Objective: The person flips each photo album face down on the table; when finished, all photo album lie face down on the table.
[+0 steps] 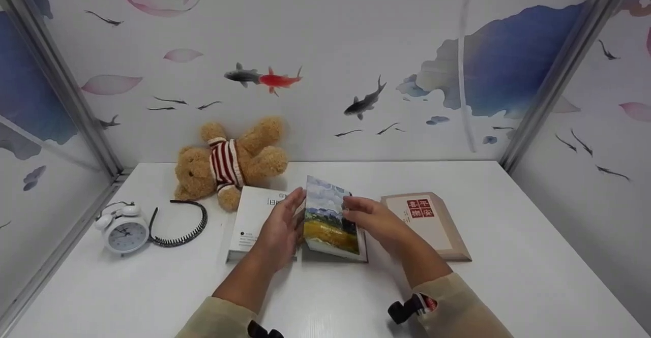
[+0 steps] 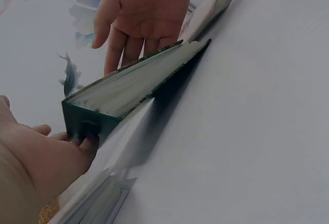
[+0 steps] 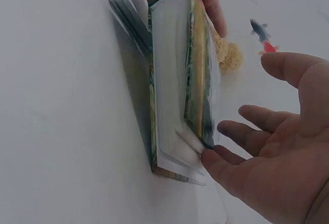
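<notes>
On the white counter [image 1: 508, 277], nearest to the person, lies the thin book with a painted landscape cover [image 1: 329, 223], its front cover lifted up and its long axis running away from the person. The left hand [image 1: 277, 231] holds the raised cover from the left side, fingers curled at its edge. The right hand [image 1: 374, 221] stands just beside the cover on the right, fingers spread and only touching the page edges. Both hands are equally near. Further back sit a white book [image 1: 252, 216], a beige book with red characters [image 1: 432, 223], and a brown teddy bear in a striped shirt [image 1: 229, 162].

table [image 1: 508, 256] | books [image 1: 430, 223], bear [image 1: 229, 162], clock [image 1: 124, 231], headband [image 1: 180, 226]
</notes>
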